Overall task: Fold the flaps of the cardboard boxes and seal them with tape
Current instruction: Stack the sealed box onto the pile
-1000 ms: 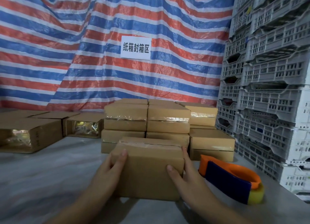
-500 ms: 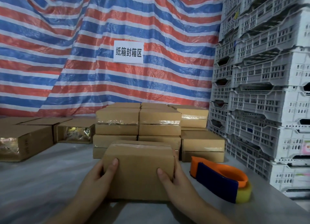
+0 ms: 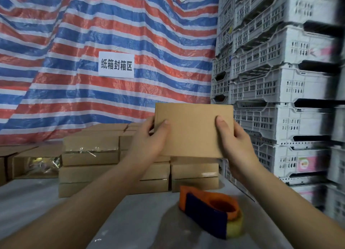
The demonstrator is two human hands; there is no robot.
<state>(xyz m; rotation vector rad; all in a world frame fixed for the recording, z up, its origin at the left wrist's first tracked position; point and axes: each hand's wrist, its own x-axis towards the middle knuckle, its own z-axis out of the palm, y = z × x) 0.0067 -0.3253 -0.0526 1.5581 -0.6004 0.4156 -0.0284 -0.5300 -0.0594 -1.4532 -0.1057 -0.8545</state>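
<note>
A closed brown cardboard box is held up in the air above the stack of sealed boxes, its plain broad face toward me. My left hand grips its left edge with the thumb on the front face. My right hand grips its right edge the same way. The orange and blue tape dispenser with a yellowish tape roll lies on the grey table below the box, untouched.
Sealed boxes are stacked two high at the table's back. Open boxes with shiny contents lie at the far left. Tall stacks of white plastic crates wall in the right side. A striped tarp with a paper sign hangs behind.
Both hands have lifted the box off the table, up and to the right, over the stacked boxes. The tape dispenser has stayed in place.
</note>
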